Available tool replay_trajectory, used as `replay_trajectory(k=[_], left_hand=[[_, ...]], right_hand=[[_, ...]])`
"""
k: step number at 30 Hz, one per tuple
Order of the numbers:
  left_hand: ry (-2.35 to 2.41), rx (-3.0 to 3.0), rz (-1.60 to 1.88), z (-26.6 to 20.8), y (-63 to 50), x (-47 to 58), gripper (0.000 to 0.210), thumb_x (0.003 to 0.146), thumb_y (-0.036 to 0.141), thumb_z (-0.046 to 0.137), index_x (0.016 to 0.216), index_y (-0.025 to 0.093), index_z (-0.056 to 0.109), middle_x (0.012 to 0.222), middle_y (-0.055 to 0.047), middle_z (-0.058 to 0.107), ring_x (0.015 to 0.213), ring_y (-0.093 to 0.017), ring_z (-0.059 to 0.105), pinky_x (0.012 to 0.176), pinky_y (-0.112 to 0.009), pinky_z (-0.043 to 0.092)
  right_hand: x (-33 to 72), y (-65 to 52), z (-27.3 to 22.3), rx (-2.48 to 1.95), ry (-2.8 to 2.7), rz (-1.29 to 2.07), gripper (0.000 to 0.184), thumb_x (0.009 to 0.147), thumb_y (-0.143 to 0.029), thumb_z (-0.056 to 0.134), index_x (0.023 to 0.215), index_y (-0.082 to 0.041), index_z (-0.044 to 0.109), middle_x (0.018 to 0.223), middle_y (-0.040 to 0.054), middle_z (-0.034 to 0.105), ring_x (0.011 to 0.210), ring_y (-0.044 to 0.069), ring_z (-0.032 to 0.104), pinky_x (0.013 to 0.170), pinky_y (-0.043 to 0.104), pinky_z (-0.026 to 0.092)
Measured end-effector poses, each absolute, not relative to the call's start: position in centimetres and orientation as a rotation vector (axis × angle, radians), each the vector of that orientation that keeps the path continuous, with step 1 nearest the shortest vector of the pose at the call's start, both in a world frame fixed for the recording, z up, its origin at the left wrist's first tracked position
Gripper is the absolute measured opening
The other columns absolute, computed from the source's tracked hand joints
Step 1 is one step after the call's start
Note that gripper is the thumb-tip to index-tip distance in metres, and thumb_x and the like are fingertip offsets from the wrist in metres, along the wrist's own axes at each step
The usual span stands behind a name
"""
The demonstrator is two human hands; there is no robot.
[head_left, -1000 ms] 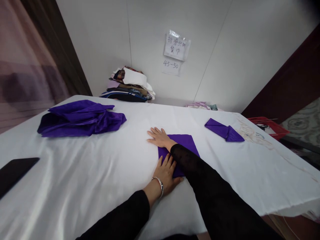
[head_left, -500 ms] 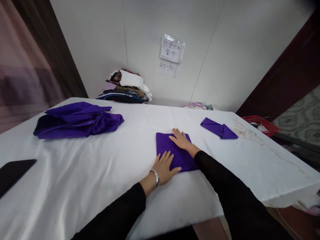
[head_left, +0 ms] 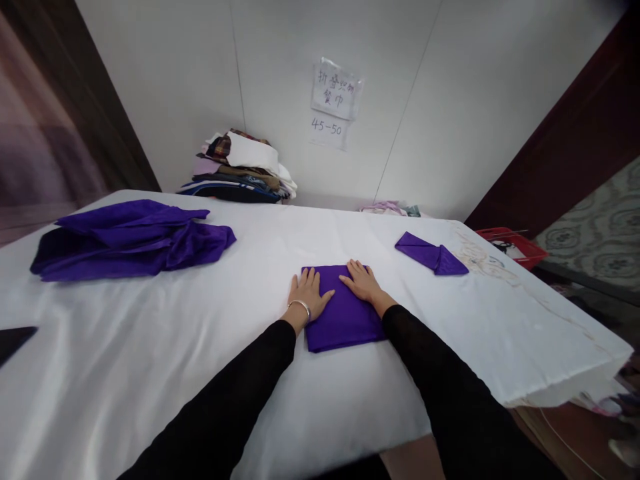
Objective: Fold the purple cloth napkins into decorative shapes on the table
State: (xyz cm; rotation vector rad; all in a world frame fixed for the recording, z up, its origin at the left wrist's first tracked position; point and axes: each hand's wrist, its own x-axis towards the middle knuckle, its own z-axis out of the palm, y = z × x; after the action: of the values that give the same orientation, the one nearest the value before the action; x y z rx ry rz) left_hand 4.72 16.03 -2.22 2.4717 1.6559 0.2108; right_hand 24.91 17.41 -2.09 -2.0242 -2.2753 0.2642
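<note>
White tablecloth (head_left: 360, 400) covers the table, its near edge hanging just in front of the person. Two black sleeves (head_left: 450, 373) reach forward over it. Between them lies the folded purple napkin (head_left: 345, 320), a flat, roughly square packet near the middle of the table's near side. Left hand (head_left: 307, 293) and right hand (head_left: 364, 283) both rest on it, palms down, grasping nothing — the left along its left edge, the right by its far right corner. Each hand is wide, thumb held out toward the other, and the two stay apart; a silvery bracelet (head_left: 303, 304) circles the left wrist.

Off to the left, a dark flat object (head_left: 15, 340) is cut by the frame. Farther back on that side sprawls a loose purple heap (head_left: 135, 240); to the right lies a narrow, pointed purple piece (head_left: 425, 255). Past the table's right edge sits a red basket (head_left: 520, 247). Beyond the far edge, a pile of clothes (head_left: 240, 167) stands against the pale wall (head_left: 450, 133) — handwritten paper sheets (head_left: 335, 90) hang there, the lower reading "45-50".
</note>
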Motion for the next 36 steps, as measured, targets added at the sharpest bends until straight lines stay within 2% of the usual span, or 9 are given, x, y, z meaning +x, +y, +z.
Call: replay_trajectory(k=[6,9,13,16,20,25,28,31,36], left_hand=[[1.647,2.467,0.185,-2.1,16.0,4.7,0.078,0.084,0.064,0.016,0.141,0.011,0.027,0.150,-0.012,0.020,0.139,-0.028,0.008,0.110,-0.049,0.007],[1.640,2.467,0.200,-2.1,16.0,4.7,0.078,0.084,0.064,0.016,0.141,0.011,0.028,0.150,-0.012,0.020,0.139,-0.028,0.009,0.110,-0.049,0.007],[1.637,2.427,0.263,-2.1,16.2,4.4,0.074,0.086,0.060,0.017,0.139,0.010,0.031,0.150,-0.012,0.022,0.138,-0.027,0.011,0.110,-0.047,0.010],[1.690,2.382,0.372,-1.8,16.9,3.9,0.065,0.089,0.052,0.022,0.138,0.010,0.032,0.150,-0.013,0.021,0.138,-0.027,0.014,0.109,-0.044,0.017],[1.790,2.314,0.419,-0.6,18.5,3.4,0.054,0.089,0.041,0.033,0.135,0.013,0.036,0.145,-0.014,0.031,0.130,-0.027,0.031,0.104,-0.042,0.027],[1.836,2.155,0.318,0.9,20.8,3.6,0.048,0.079,0.029,0.050,0.125,0.015,0.047,0.125,-0.016,0.055,0.118,-0.029,0.047,0.095,-0.040,0.037],[1.805,2.082,0.273,1.2,21.5,3.2,0.039,0.074,0.022,0.053,0.112,0.017,0.058,0.110,-0.012,0.064,0.103,-0.025,0.059,0.083,-0.034,0.044],[1.819,2.026,0.302,1.2,21.3,1.2,0.038,0.074,0.019,0.052,0.111,0.018,0.059,0.110,-0.010,0.065,0.100,-0.023,0.061,0.078,-0.029,0.047],[2.024,1.900,0.385,1.5,18.8,-6.5,0.045,0.078,0.022,0.048,0.122,0.016,0.051,0.118,-0.012,0.061,0.108,-0.023,0.057,0.086,-0.031,0.046]], right_hand=[[27.4,18.7,-2.0,-2.143,-2.096,0.301,0.073,0.088,-0.062,0.023,0.143,-0.015,0.022,0.151,0.0086,0.014,0.139,0.025,0.008,0.109,0.051,0.003],[28.3,18.5,-1.5,-2.117,-1.940,0.378,0.070,0.088,-0.059,0.027,0.141,-0.013,0.029,0.149,0.0102,0.020,0.138,0.025,0.011,0.110,0.050,0.003],[29.4,15.5,-0.5,-2.032,-1.622,0.506,0.071,0.089,-0.058,0.018,0.140,-0.009,0.030,0.145,0.0131,0.031,0.134,0.021,0.027,0.111,0.040,0.019],[29.6,11.0,-0.7,-1.868,-1.512,0.582,0.073,0.085,-0.062,0.032,0.139,-0.012,0.034,0.142,0.0111,0.036,0.131,0.021,0.034,0.109,0.038,0.027],[28.9,4.7,-2.5,-1.697,-1.514,0.614,0.067,0.083,-0.055,0.046,0.138,-0.020,0.036,0.140,0.0078,0.041,0.128,0.022,0.038,0.107,0.042,0.031],[28.3,0.7,-4.0,-1.709,-1.677,0.387,0.059,0.083,-0.048,0.048,0.136,-0.024,0.039,0.139,0.0073,0.042,0.129,0.024,0.037,0.108,0.048,0.028],[28.4,0.6,-4.0,-1.739,-1.783,0.309,0.057,0.084,-0.046,0.047,0.136,-0.024,0.039,0.139,0.0082,0.043,0.129,0.025,0.037,0.108,0.048,0.028],[28.4,1.6,-3.5,-1.752,-1.873,0.296,0.057,0.084,-0.045,0.046,0.136,-0.022,0.040,0.140,0.0096,0.041,0.130,0.026,0.035,0.108,0.049,0.027],[26.8,4.5,-1.9,-1.711,-1.954,0.358,0.059,0.085,-0.046,0.043,0.137,-0.021,0.038,0.143,0.0088,0.035,0.133,0.024,0.030,0.109,0.047,0.025]])
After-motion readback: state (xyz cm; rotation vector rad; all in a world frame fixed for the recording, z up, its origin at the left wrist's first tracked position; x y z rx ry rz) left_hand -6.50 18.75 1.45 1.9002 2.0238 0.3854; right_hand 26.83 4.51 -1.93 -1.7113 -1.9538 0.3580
